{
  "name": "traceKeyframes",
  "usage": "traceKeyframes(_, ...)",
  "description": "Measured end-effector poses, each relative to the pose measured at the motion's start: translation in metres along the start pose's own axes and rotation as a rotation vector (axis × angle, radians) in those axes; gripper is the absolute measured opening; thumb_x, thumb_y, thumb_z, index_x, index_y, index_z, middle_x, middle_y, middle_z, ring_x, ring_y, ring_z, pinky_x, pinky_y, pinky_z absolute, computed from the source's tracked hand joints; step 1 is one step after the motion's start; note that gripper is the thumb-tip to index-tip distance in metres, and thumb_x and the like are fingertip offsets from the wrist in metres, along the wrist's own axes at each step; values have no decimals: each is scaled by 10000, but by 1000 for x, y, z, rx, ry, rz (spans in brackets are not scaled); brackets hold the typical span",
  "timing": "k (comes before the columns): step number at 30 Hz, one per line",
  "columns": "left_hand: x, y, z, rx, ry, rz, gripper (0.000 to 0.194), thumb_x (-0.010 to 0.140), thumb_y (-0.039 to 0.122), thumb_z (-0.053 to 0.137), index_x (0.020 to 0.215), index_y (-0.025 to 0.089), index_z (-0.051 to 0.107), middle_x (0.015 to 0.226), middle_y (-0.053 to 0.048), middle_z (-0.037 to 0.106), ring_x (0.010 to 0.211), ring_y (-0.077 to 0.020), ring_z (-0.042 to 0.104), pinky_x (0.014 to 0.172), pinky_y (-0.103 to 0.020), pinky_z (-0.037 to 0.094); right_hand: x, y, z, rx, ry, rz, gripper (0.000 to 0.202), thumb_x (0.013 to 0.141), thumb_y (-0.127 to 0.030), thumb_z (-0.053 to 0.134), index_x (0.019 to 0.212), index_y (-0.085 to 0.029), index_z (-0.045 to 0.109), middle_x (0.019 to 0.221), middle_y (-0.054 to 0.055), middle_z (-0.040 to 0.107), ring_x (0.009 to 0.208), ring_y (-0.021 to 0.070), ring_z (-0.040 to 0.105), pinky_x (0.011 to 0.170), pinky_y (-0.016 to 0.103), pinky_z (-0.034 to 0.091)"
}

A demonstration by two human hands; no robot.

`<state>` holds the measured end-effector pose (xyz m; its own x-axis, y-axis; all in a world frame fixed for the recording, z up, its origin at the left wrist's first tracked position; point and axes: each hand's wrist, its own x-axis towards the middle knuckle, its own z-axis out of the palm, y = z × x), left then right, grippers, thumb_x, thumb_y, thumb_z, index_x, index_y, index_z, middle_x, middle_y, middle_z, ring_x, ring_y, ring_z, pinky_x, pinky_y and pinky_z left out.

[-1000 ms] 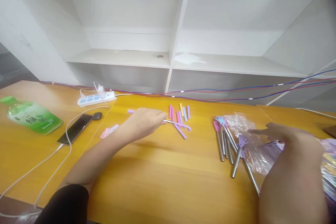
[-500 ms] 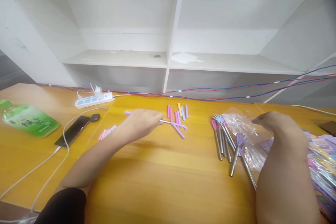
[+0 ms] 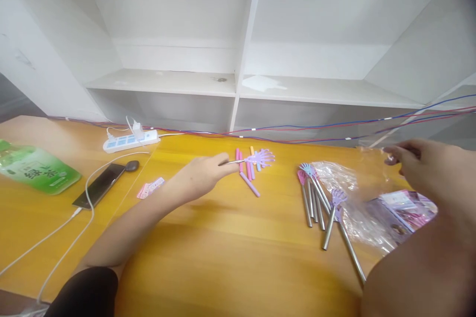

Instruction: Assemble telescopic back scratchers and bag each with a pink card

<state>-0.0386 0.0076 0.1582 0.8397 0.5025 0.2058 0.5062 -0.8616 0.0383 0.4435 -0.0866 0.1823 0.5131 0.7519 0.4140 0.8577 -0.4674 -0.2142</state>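
My left hand [image 3: 203,176] is closed around the thin metal rod of a back scratcher whose purple hand-shaped head [image 3: 260,158] points right. Beneath and beside that head lie several short coloured tubes [image 3: 250,184], pink, purple, orange and blue. At the right, my right hand [image 3: 427,161] pinches a clear plastic bag [image 3: 372,161], lifted off the table. Between the hands rests a group of back scratchers [image 3: 316,193] with metal shafts and pink, blue and purple heads. More crumpled clear bags [image 3: 334,176] lie just right of them.
Packaged colourful items [image 3: 405,210] sit under my right arm. On the left are a green bottle [image 3: 39,166], a phone [image 3: 100,185] on a white cable, a dark mouse-like object [image 3: 132,165] and small printed cards [image 3: 150,187]. A power strip [image 3: 130,141] and cables [image 3: 297,127] run along the white shelf.
The purple head in my left hand has turned to show its spread fingers and risen slightly. My right hand has moved right and up, drawing a clear bag away from the pile.
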Motion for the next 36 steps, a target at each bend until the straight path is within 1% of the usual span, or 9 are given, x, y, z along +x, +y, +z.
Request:
traceKeyframes(3,3,5,1,-221,35,-71,345,1054,195,371,1247,236,653,1121,-60,625,787,-146,589,735,-284,434,-25,-49,-25,252,-76,129,158,939,-396,698,992,-258,753,701,49,670,558,135,532,615,322,378)
traceKeyframes(5,6,10,1,-408,39,-98,318,1079,373,420,1196,219,672,1119,-62,630,837,-158,600,796,-297,454,-41,-84,-30,578,-124,42,320,926,-544,708,980,-230,741,659,31,622,531,116,509,563,289,385)
traceKeyframes(9,14,18,5,-722,16,-78,417,1042,563,487,1157,225,700,1105,-57,662,894,-174,579,838,-298,450,-67,-144,-10,1168,-242,-119,493,849,-645,775,1033,-195,691,585,-28,525,430,79,433,422,219,334)
traceKeyframes(13,20,25,16,-869,-21,-113,499,959,600,629,1292,230,658,1175,-63,661,819,-151,519,780,-284,443,-80,-180,20,1406,-430,-177,451,896,-609,754,1013,-185,652,554,-47,511,402,67,419,401,200,363)
traceKeyframes(20,19,33,29,-1088,-203,-155,388,935,526,654,1160,221,735,1093,-65,677,688,-108,529,531,-208,396,-81,-196,37,1611,-446,-156,387,908,-533,750,1055,-196,628,737,1,593,532,102,553,446,224,443)
traceKeyframes(26,22,30,37,-1410,9,-374,379,956,535,637,1038,167,676,829,-12,629,538,-50,392,482,-179,353,-81,-190,41,1540,-326,-185,401,998,-617,585,1156,-254,520,1003,26,610,542,71,506,400,212,316)
traceKeyframes(31,23,22,36,-1621,198,-416,377,903,533,731,990,181,630,650,80,392,475,-33,265,431,-169,195,-95,-190,41,1211,-753,-547,621,1017,-755,424,1315,-221,528,1216,124,638,622,77,510,547,250,457)
traceKeyframes(34,22,21,34,-1640,231,-420,368,908,527,736,996,190,618,631,91,357,467,-34,248,426,-167,171,-105,-198,42,1256,-933,-605,700,1013,-785,377,1411,-221,494,964,78,650,616,104,505,574,264,470)
traceKeyframes(36,21,24,31,-1671,237,-407,376,916,540,721,967,184,609,612,98,327,465,-33,232,430,-166,169,-109,-205,48,1309,-980,-524,685,1031,-762,356,1417,-216,507,870,60,620,613,119,513,510,245,413)
